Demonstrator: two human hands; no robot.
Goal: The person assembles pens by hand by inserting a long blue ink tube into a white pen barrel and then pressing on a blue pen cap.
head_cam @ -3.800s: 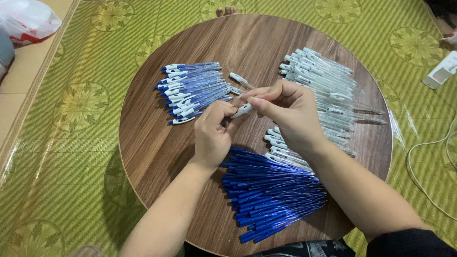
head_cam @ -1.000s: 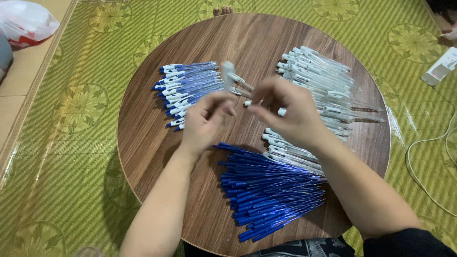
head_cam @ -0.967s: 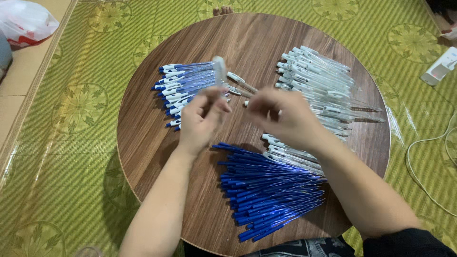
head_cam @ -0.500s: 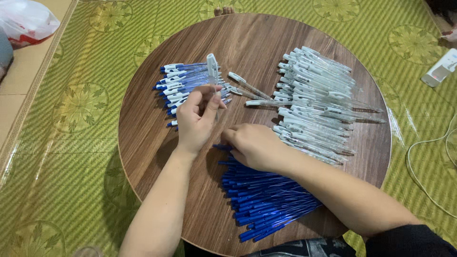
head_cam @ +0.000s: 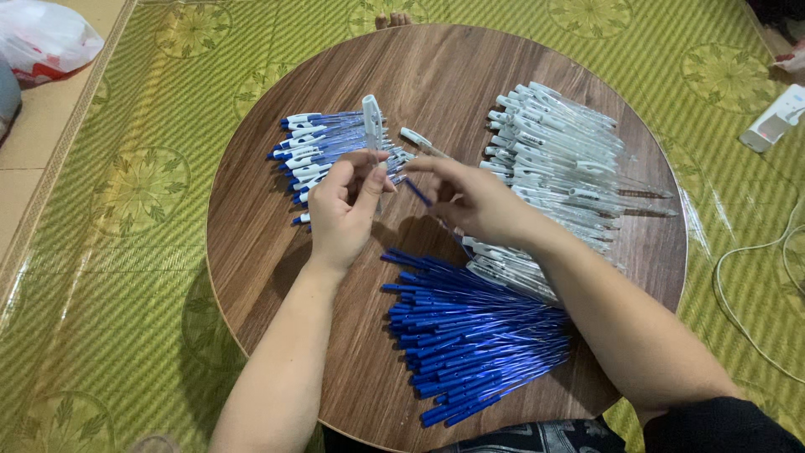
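A: What filled the view?

B: A green mat [head_cam: 151, 277] with leaf medallions covered the floor, and a round wooden desk [head_cam: 277, 252] sat on it.

A: And on the desk?

B: Three heaps. The widest was a pile of clear barrels [head_cam: 570, 159] at the right, running from the far side down toward the middle. Near the person lay a fan of blue refills [head_cam: 478, 335]. At the far left was a smaller bunch of finished pens [head_cam: 323, 147] with blue and white ends.

A: Where were the hands?

B: Over the middle of the desk, between the three heaps, close together but not touching. The left hand [head_cam: 344, 210] was closed round a clear barrel [head_cam: 371, 122], held upright with its top standing out above the fingers. The right hand [head_cam: 474, 197] pinched one blue refill [head_cam: 418, 192] between thumb and fingertips, its free end slanting toward the left hand. Whether the refill's tip had entered the barrel I could not tell.

A: Anything loose beside them?

B: One single barrel [head_cam: 419, 141] lay on the wood just beyond the hands.

A: And off the desk?

B: A plastic bag [head_cam: 46, 38] at the far left, a white box [head_cam: 776, 117] at the far right, and a thin white cable [head_cam: 755, 285] curling on the mat at the right.
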